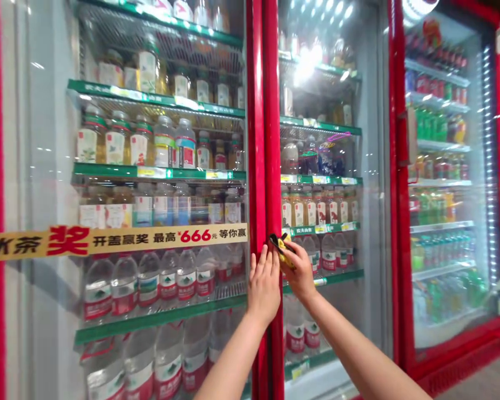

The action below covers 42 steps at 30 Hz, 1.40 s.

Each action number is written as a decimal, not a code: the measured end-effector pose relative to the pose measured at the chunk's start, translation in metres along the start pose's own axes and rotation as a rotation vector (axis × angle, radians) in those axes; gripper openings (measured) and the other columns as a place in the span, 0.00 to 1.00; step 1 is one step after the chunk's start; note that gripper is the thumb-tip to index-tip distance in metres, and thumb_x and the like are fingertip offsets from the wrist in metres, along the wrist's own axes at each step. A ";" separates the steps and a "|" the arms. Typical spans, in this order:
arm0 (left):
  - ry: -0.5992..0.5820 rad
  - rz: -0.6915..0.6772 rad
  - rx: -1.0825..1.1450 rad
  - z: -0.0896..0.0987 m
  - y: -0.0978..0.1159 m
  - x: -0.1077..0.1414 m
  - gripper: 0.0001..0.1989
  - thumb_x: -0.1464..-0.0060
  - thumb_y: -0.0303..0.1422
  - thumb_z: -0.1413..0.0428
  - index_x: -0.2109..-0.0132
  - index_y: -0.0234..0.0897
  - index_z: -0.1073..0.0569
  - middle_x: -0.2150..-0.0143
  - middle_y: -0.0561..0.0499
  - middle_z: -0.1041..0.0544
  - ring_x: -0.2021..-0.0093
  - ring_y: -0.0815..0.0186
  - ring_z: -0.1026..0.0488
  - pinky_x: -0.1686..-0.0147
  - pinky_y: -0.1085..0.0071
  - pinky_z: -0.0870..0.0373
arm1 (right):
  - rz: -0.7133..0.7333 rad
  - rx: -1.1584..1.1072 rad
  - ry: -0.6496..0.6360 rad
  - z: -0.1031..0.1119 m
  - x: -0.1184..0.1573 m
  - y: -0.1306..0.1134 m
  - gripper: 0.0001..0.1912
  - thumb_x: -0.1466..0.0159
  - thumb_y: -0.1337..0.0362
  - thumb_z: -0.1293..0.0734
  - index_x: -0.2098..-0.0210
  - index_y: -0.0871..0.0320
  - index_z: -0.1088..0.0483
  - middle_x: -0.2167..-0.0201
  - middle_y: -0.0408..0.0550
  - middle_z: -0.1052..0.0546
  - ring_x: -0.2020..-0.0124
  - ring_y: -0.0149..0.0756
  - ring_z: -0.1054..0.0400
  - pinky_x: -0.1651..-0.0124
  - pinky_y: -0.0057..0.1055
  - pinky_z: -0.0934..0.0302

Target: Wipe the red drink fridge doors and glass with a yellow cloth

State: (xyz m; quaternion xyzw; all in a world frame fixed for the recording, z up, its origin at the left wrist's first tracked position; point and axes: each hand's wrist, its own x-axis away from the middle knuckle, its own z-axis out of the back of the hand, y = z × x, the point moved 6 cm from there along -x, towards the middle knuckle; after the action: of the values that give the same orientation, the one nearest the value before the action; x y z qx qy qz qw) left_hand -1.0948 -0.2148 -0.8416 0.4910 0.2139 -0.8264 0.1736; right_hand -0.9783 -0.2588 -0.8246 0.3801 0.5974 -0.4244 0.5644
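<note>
My left hand (265,286) lies against the red door frame (271,139) of a glass-fronted drinks cooler, its fingers stretched upward and holding nothing. Just to its right, my right hand (300,272) is closed on a crumpled yellow and black cloth (285,254). The cloth touches the right door's red edge, close to my left fingertips. Part of it is hidden behind my right fingers. Both forearms reach in from the bottom of the head view.
Behind the left glass door, water bottles (186,282) and tea bottles (141,141) stand on green-edged shelves (162,319). A yellow printed strip (129,239) crosses that door. Further right is another red-framed cooler (416,266) with colourful bottles.
</note>
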 end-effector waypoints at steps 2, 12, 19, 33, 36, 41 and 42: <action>0.008 -0.033 0.004 -0.002 -0.001 0.002 0.35 0.41 0.19 0.56 0.27 0.29 0.47 0.28 0.38 0.39 0.25 0.56 0.51 0.28 0.47 0.46 | 0.013 0.002 -0.028 0.001 -0.002 0.006 0.11 0.35 0.66 0.32 0.54 0.51 0.22 0.50 0.54 0.23 0.49 0.45 0.27 0.48 0.43 0.30; 0.108 -0.040 -0.002 0.036 -0.024 -0.101 0.28 0.38 0.23 0.56 0.31 0.26 0.37 0.31 0.36 0.35 0.25 0.54 0.52 0.27 0.44 0.52 | -0.025 -0.041 0.059 -0.013 -0.122 0.006 0.14 0.41 0.72 0.34 0.59 0.53 0.22 0.54 0.53 0.22 0.52 0.44 0.26 0.48 0.41 0.30; 0.096 -0.092 -0.054 0.024 -0.026 -0.071 0.25 0.38 0.21 0.56 0.38 0.29 0.29 0.33 0.39 0.31 0.27 0.53 0.45 0.29 0.44 0.45 | -0.053 -0.028 -0.043 -0.013 -0.096 0.006 0.14 0.45 0.73 0.33 0.62 0.53 0.24 0.57 0.51 0.21 0.55 0.45 0.25 0.51 0.41 0.31; -0.005 0.022 -0.117 0.019 -0.017 -0.048 0.26 0.41 0.19 0.55 0.38 0.28 0.30 0.33 0.38 0.30 0.26 0.53 0.46 0.29 0.49 0.42 | -0.123 -0.085 -0.117 -0.017 -0.077 0.000 0.10 0.43 0.69 0.34 0.62 0.52 0.27 0.57 0.50 0.21 0.55 0.45 0.28 0.51 0.39 0.34; -0.035 0.016 -0.149 0.033 -0.023 -0.076 0.26 0.41 0.19 0.55 0.36 0.24 0.32 0.32 0.35 0.33 0.26 0.53 0.49 0.28 0.49 0.45 | -0.150 -0.147 -0.076 -0.021 -0.106 -0.001 0.07 0.42 0.67 0.34 0.64 0.52 0.27 0.61 0.49 0.21 0.58 0.44 0.27 0.54 0.38 0.34; -0.063 0.081 -0.176 0.040 -0.023 -0.101 0.28 0.42 0.18 0.56 0.35 0.22 0.36 0.30 0.33 0.35 0.25 0.53 0.51 0.28 0.50 0.47 | -0.331 -0.209 0.029 -0.023 -0.122 0.004 0.24 0.44 0.66 0.33 0.46 0.55 0.31 0.53 0.51 0.20 0.55 0.45 0.26 0.52 0.39 0.33; -0.070 0.096 -0.175 0.036 -0.020 -0.091 0.29 0.43 0.17 0.56 0.34 0.23 0.36 0.30 0.33 0.36 0.25 0.53 0.51 0.28 0.50 0.46 | -0.338 -0.217 0.005 -0.024 -0.112 0.004 0.26 0.44 0.66 0.34 0.44 0.55 0.31 0.52 0.52 0.20 0.54 0.45 0.26 0.51 0.40 0.33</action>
State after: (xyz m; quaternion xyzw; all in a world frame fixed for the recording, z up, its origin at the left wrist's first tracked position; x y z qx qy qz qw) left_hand -1.0900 -0.2097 -0.7423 0.4546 0.2553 -0.8120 0.2623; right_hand -0.9747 -0.2324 -0.7132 0.2124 0.6963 -0.4452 0.5213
